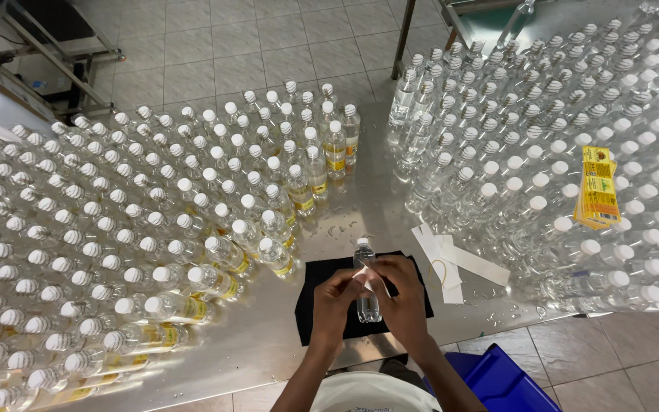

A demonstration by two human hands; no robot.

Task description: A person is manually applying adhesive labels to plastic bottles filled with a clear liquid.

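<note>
**Labelling station, one bottle in hand**

Nearest the lens: a white rounded shape at the bottom edge, probably the person's own clothing, with a blue bin [501, 381] just right of the forearms.

Above it, both hands meet over a black cloth [322, 305] on the steel bench [268, 343]. Left hand [335, 299] and right hand [404, 301] close their grip on one clear bottle [365, 286], white cap pointing away from the person. Fingertips pinch a small pale strip against the bottle's shoulder; fingers are curled tight, not spread. The bottle sits between the two palms, over the cloth.

Right of the grip: loose white backing strips [451, 259], then a stack of yellow labels [598, 187] resting on bottle caps.

Progress, as judged: left of the grip, a large block of capped bottles; those closest carry yellow labels [291, 221], which reads as done work, though labels further out cannot be made out. Right and beyond the grip, a dense block of unlabelled bottles [543, 145] looks outstanding. Much apparently remains.
</note>
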